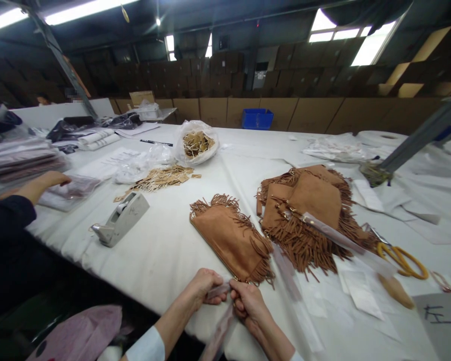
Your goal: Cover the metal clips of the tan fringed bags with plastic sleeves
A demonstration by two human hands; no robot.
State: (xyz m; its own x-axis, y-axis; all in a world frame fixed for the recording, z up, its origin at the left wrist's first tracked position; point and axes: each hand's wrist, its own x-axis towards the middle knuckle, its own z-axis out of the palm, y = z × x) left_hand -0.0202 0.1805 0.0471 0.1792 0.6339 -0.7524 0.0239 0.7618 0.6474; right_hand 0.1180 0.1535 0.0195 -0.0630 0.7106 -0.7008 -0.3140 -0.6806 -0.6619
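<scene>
Near the table's front edge, my left hand [207, 287] is closed on a clear, pinkish plastic strip [222, 328], part of which hangs down between my hands. My right hand [250, 305] pinches at the same strip, right beside the near corner of a brown fringed suede bag [227, 235]. That bag lies flat, its zipper edge facing left. Whether my right fingertips also grip hardware on the bag's corner is hidden. To the right is a pile of similar brown fringed bags [304, 210], with another plastic strip [346, 240] across it.
A tape dispenser [124, 220] stands left. Tan fringed pieces [161, 178] lie beyond it, near a plastic bag of tan pieces [196, 143]. Yellow-handled scissors [404, 260] and white paper slips [363, 293] are at right. A co-worker's hand [47, 183] reaches over packed plastic bags [69, 193].
</scene>
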